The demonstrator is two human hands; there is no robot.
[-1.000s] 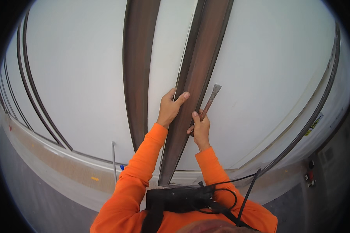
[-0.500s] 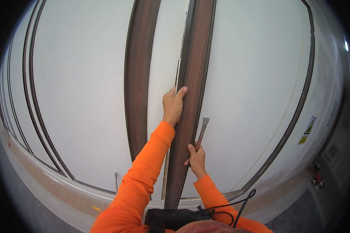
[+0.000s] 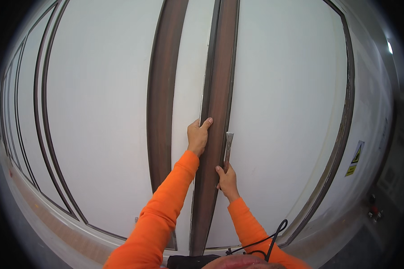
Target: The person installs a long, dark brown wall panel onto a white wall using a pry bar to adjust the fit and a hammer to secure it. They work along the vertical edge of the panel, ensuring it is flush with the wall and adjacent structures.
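Here, in the head view, broad white panels (image 3: 280, 103) fill most of the scene, edged by dark frames, with a yellow-and-black sign (image 3: 354, 159) on the wall at right and grey floor (image 3: 20, 224) at lower left. A long brown strip (image 3: 220, 85) runs upright between the hands, right of a second brown strip (image 3: 163, 107). The left hand (image 3: 197, 138) grasps its left edge, thumb on the front; the right hand (image 3: 227, 181), curled round a flat-bladed tool (image 3: 229, 142), is at its right edge, perhaps touching it. The left fingers are mostly hidden, and the strip's top is cut off
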